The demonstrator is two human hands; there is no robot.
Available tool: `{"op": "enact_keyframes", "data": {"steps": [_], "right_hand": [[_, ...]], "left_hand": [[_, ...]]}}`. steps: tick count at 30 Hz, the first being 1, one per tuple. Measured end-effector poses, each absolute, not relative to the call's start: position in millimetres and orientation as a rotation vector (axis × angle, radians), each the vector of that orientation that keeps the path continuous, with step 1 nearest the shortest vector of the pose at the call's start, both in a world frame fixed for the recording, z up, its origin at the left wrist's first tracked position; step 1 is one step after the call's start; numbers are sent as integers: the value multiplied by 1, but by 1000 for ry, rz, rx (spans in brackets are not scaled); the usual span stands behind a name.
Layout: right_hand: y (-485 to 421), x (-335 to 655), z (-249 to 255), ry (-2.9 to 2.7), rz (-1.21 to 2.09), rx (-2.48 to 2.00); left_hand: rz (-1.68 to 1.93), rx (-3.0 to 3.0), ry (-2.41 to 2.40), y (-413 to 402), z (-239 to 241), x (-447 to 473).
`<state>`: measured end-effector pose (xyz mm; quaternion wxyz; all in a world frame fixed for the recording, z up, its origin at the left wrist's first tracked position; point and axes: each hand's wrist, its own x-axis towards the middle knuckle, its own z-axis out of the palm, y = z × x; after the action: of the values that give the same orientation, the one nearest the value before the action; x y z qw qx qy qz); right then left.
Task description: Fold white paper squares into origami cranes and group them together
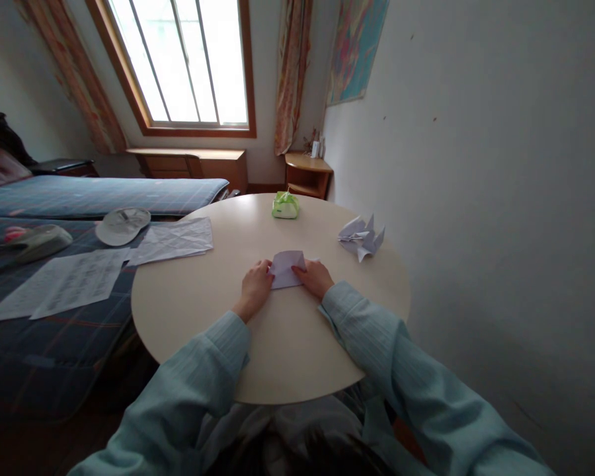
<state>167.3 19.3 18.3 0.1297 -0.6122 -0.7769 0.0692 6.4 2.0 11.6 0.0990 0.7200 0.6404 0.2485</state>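
No wording is showing legibly; papers (82, 283) on the bed (44, 354) are bearing rows of seemingly printed, blurred marks.

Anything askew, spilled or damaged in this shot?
Mildly askew: the creased white sheets jut past the left rim of the round table, toward the plaid bed, instead of lying fully on the top. No spill or damage shows; the folded paper being held looks fine.

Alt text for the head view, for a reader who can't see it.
The left hand and right hand hold a folded paper over a round table. Farther back sit a green packet and, to the right, pointed paper shapes; sheets lie at the left edge.
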Motion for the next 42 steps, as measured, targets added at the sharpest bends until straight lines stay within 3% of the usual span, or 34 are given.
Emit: {"op": "enact_keyframes", "data": {"steps": [21, 42], "right_hand": [[23, 172, 15, -2118, 166, -1747], [24, 170, 13, -2016, 199, -1577]], "left_hand": [[862, 2286, 1328, -2, 8, 12], [706, 2265, 1334, 0, 9, 10]]}}
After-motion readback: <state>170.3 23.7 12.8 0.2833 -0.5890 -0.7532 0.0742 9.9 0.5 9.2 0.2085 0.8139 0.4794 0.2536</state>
